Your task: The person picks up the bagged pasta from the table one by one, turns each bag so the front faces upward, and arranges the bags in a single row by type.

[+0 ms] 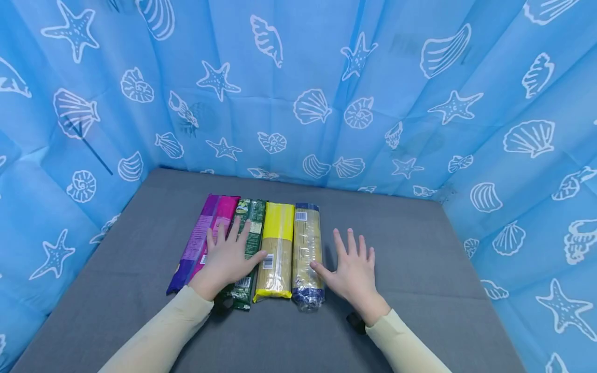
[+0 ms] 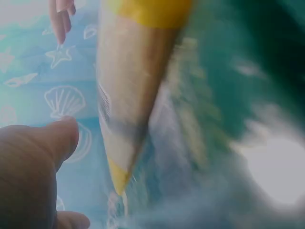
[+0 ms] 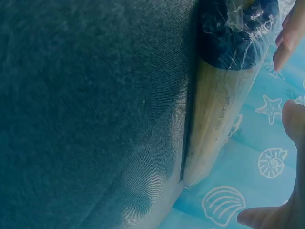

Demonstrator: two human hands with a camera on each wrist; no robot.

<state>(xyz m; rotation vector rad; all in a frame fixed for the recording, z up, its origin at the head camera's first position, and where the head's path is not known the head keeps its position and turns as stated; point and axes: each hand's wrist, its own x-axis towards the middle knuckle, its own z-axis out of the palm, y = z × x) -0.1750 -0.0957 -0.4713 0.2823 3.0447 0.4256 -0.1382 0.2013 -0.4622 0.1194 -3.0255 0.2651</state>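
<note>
Four long packets lie side by side in the head view. Leftmost is a purple and pink packet [image 1: 199, 239], slanted a little. Beside it lies a dark green packet [image 1: 254, 228], then a yellow packet [image 1: 280, 223] and a clear packet with blue ends [image 1: 307, 243], both showing thin straight dry noodles. My left hand [image 1: 229, 261] is spread over the purple and green packets, its thumb reaching to the yellow one. My right hand [image 1: 352, 272], fingers spread, is at the right of the blue-ended packet, its thumb overlapping that packet's edge. Neither hand grips anything.
The packets lie on a grey cloth-covered table [image 1: 396, 238]. A blue curtain [image 1: 289, 77] with white shells and starfish surrounds its back and sides. A dark wrist device [image 1: 356, 322] sits under the right wrist.
</note>
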